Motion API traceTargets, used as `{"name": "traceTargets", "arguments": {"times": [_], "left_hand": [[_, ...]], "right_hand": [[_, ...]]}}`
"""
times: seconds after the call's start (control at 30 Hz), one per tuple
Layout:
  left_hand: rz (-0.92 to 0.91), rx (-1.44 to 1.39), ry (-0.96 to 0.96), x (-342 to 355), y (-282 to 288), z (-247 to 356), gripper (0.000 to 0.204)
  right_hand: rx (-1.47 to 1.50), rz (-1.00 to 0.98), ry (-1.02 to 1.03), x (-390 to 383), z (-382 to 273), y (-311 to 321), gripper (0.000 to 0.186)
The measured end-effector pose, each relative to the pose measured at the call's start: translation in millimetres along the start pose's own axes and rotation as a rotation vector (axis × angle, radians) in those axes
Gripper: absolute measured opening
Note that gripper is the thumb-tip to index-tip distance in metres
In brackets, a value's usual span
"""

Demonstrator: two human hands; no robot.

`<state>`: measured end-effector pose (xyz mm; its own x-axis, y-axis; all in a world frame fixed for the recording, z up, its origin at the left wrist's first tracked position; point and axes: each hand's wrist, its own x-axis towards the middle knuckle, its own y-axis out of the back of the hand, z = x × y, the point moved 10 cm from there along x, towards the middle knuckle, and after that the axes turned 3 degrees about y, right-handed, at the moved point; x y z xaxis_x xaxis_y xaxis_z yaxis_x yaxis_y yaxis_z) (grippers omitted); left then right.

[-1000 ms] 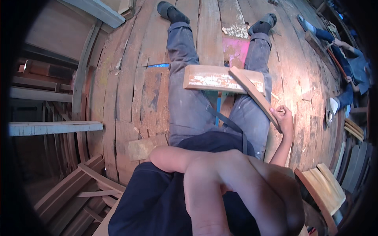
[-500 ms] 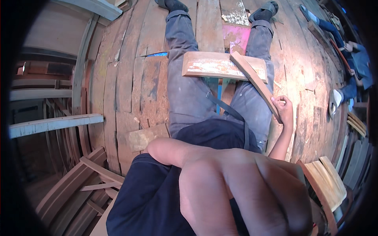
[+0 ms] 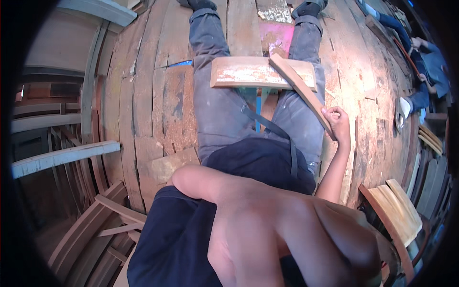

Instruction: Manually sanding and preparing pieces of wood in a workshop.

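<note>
My right hand [image 3: 338,125] grips the near end of a narrow wooden strip [image 3: 302,92], thumb and fingers bent round it. The strip slants away to the left, its far end over a wooden board [image 3: 239,73]. That board lies across my legs; its ends are bevelled and its face has whitish worn patches. Very large and close, my left hand [image 3: 287,220] fills the lower middle. Its fingers look stretched and slightly apart, pointing toward the lower edge, with the tips out of sight. Nothing shows in that hand.
I sit on a plank floor [image 3: 143,95] strewn with sawdust. Timber frames [image 3: 67,158] and stacked curved pieces [image 3: 86,234] stand at left. At right is a pale wood piece [image 3: 397,215]. Another person [image 3: 432,71] in blue sits at far right, near a reddish rod.
The whole view has shifted slightly, so the board, strip and legs appear a little left and higher. My left hand's fingers have moved slightly. My right hand still holds the strip.
</note>
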<state>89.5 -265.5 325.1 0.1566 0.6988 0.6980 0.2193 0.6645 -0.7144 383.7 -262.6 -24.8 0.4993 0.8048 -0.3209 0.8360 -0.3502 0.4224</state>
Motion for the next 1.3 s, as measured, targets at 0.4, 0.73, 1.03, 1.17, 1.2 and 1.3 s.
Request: {"name": "traceTargets", "arguments": {"times": [0.4,0.73,1.03,1.17,1.2,1.3], "left_hand": [[-0.023,0.104,0.038,4,-4,11,0.033],[-0.059,0.189,-0.070,6,-6,19,0.031],[-0.069,0.568,0.563,-36,109,27,0.041],[-0.211,1.481,0.653,-48,233,44,0.043],[-0.239,1.623,0.668,-48,258,44,0.046],[-0.349,1.950,0.716,-43,322,39,0.069]], "right_hand": [[-0.005,0.001,-0.036,-1,6,1,0.034],[0.014,-0.014,-0.055,-2,7,2,0.031],[-0.047,0.020,-0.059,-5,1,85,0.034],[-0.109,-0.023,-0.038,8,-8,63,0.035],[-0.160,-0.020,-0.084,7,-20,45,0.035],[-0.128,-0.166,0.067,18,-29,-9,0.036]]}}
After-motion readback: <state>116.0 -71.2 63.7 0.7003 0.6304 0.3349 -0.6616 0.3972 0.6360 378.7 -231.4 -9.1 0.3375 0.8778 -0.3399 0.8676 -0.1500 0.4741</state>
